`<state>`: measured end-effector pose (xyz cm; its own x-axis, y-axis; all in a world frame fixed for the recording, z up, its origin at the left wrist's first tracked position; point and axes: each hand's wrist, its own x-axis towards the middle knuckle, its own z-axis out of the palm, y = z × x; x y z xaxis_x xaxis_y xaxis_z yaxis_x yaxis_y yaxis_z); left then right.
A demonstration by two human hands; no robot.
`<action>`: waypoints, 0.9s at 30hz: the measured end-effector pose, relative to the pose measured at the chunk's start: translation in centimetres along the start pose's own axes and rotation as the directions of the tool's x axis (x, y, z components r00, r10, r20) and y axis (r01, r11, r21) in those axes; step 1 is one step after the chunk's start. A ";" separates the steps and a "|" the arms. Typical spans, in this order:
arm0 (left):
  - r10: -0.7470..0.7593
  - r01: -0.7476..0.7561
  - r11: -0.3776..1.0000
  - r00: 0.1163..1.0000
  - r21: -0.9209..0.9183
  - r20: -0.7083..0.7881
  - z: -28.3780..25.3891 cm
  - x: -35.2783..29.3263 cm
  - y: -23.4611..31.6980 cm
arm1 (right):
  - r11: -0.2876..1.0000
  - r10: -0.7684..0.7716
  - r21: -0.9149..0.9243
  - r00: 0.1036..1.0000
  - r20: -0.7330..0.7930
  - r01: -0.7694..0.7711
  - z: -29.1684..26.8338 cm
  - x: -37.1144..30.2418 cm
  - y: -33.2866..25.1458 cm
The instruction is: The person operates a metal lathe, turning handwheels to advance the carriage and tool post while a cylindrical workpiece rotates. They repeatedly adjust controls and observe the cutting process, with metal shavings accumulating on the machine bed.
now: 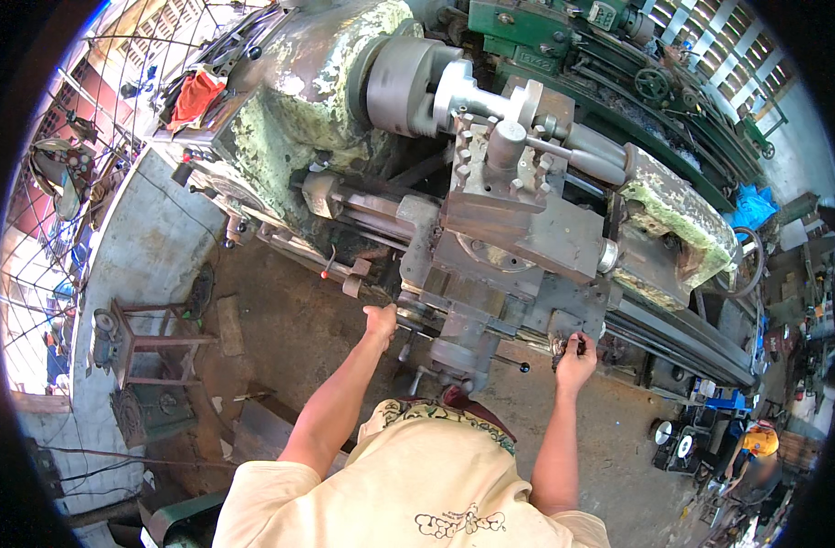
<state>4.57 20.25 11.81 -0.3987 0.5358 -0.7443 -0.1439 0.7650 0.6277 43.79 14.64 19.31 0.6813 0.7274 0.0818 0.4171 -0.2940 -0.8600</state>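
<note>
A large metal lathe stands in front of me, its paint flaking. My left hand (380, 323) is closed at the front of the carriage (454, 310); what it grips is hidden under the fingers. Farther right, my right hand (576, 356) has its fingers closed round a small dark knob (577, 343) on the carriage front. Between the hands a black-tipped lever (523, 367) sticks out. A bright flanged metal workpiece (467, 99) sits in the grey chuck (404, 87). Beside it rises the tool post (506, 146) with several bolts. The tailstock (677, 215) stands to the right.
A red cloth (196, 97) lies on the headstock's left end. Behind stands a green lathe (550, 64). At lower left are a wooden stool frame (166, 342) and metal pieces. Another person (760, 445) in orange headwear is at the far right.
</note>
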 end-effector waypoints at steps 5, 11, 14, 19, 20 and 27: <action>-0.031 0.032 0.999 0.999 -0.013 0.045 0.0 -0.2 0.0 | 0.999 0.020 0.037 1.000 -0.003 -0.019 0.0 -0.1 0.1; -0.027 0.028 0.999 0.999 -0.029 0.030 0.0 -0.1 0.0 | 0.999 0.023 0.026 1.000 0.011 -0.023 0.0 0.0 0.3; -0.021 0.021 1.000 0.999 -0.009 0.027 -0.2 0.2 0.0 | 0.999 -0.013 0.046 1.000 0.006 0.013 0.1 -0.1 0.4; -0.053 0.053 0.998 0.998 -0.013 0.023 -0.1 0.2 0.0 | 0.998 -0.055 0.011 0.998 -0.012 0.055 0.1 0.0 0.5; -0.025 0.025 1.000 1.000 -0.015 0.005 -0.2 0.2 0.0 | 0.999 -0.043 -0.012 0.999 -0.015 0.042 0.1 0.0 0.6; -0.037 0.037 0.999 0.998 -0.003 0.042 0.0 -0.2 0.1 | 0.999 -0.038 0.039 0.999 0.001 0.038 0.1 0.1 0.9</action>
<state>4.62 20.20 12.08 -0.3546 0.5214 -0.7761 -0.1612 0.7836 0.6000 44.16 14.47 18.50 0.6647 0.7385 0.1136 0.4184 -0.2419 -0.8755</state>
